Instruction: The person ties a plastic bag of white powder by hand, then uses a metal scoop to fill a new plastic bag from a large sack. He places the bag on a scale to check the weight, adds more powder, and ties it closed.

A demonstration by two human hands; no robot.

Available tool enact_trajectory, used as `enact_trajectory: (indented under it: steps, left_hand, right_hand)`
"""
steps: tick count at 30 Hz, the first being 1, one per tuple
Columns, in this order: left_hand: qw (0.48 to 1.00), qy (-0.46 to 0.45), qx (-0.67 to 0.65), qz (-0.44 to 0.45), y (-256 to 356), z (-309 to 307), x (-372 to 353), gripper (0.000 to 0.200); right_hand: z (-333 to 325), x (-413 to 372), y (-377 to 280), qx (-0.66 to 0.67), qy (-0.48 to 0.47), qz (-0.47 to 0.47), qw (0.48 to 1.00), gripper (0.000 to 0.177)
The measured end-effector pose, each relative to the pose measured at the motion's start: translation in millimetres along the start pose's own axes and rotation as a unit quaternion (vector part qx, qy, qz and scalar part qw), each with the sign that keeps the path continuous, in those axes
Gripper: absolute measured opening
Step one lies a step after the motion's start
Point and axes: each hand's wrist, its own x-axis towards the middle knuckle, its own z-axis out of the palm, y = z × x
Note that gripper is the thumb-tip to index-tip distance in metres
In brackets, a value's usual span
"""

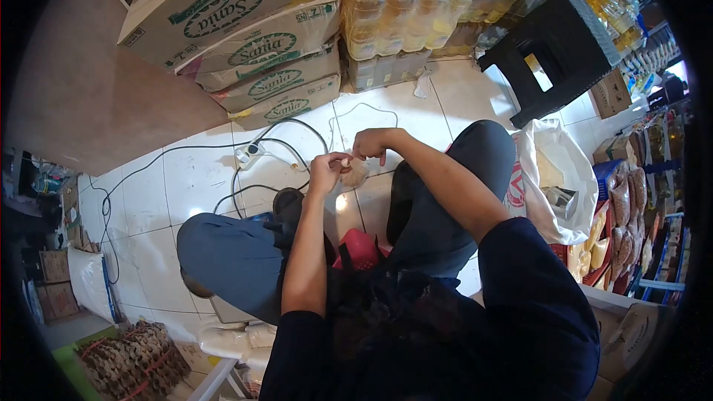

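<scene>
A small clear plastic bag (355,174) with pale brownish contents hangs just below my two hands, over the white tiled floor. My left hand (329,171) is closed on the top of the bag, fingers pinched together. Touching or nearly touching it from the right, my right hand (375,145) has its fingers bent down at the bag's neck; what they grip is too small to make out. Between my legs lies a pink-red object (359,249), partly covered by dark cloth.
Cartons (286,78) are stacked at the upper left, beside packs of yellow-capped bottles (405,15). A black stool (557,52) lies tipped at the upper right. An open white sack (553,178) stands by my right knee. Black cables (178,148) and a white power strip (278,157) cross the floor.
</scene>
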Motion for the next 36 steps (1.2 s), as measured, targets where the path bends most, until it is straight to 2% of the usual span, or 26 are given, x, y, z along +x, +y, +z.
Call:
enact_trajectory:
  steps: [2, 5, 7, 10, 11, 14, 17, 20, 23, 26, 29, 32, 36]
  left_hand:
    - [1.000, -0.016, 0.011, -0.016, 0, 1, -2, 0.014]
    - [0.999, -0.005, -0.041, -0.027, -7, 5, -4, 0.018]
    - [0.994, 0.043, -0.089, -0.050, -10, 10, -8, 0.017]
    - [0.983, 0.090, -0.145, -0.064, -17, 10, -5, 0.016]
    - [0.979, 0.103, -0.162, -0.066, -20, 9, -4, 0.015]
    - [0.974, 0.102, -0.199, -0.039, -20, 8, -4, 0.013]
    - [0.967, 0.115, -0.223, -0.047, -24, 9, -1, 0.011]
    - [0.968, 0.108, -0.222, -0.049, -21, 4, 1, 0.012]
    - [0.969, 0.100, -0.216, -0.068, -21, 3, 2, 0.012]
    - [0.972, 0.098, -0.198, -0.076, -11, 6, 0, 0.012]
    - [0.975, 0.099, -0.179, -0.081, -3, 8, -2, 0.013]
    - [0.991, 0.088, -0.096, -0.013, 1, 7, -2, 0.014]
    - [0.992, 0.107, 0.031, 0.058, 0, 6, -4, 0.013]
  right_hand:
    - [2, -3, -1, 0.005, 0.022, 0.006, 1.000, 0.019]
    - [9, -13, -14, -0.008, 0.066, 0.030, 0.997, 0.021]
    - [18, -10, -13, -0.015, 0.113, 0.035, 0.993, 0.022]
    - [42, 6, -2, -0.212, 0.276, -0.076, 0.934, 0.024]
    - [47, 10, 1, -0.242, 0.284, -0.092, 0.923, 0.025]
    - [41, -14, -17, -0.209, 0.257, -0.085, 0.940, 0.022]
    - [35, -20, -11, -0.216, 0.299, -0.107, 0.923, 0.019]
    - [37, -27, -8, -0.158, 0.359, -0.205, 0.897, 0.020]
    - [41, -25, -10, -0.137, 0.380, -0.251, 0.879, 0.018]
    - [41, -3, -1, -0.147, 0.385, -0.254, 0.875, 0.019]
    - [44, 3, -3, -0.025, 0.403, -0.196, 0.894, 0.013]
    - [42, -4, -15, 0.186, 0.363, -0.106, 0.907, 0.007]
    - [41, -2, -11, 0.316, 0.307, -0.091, 0.893, 0.007]
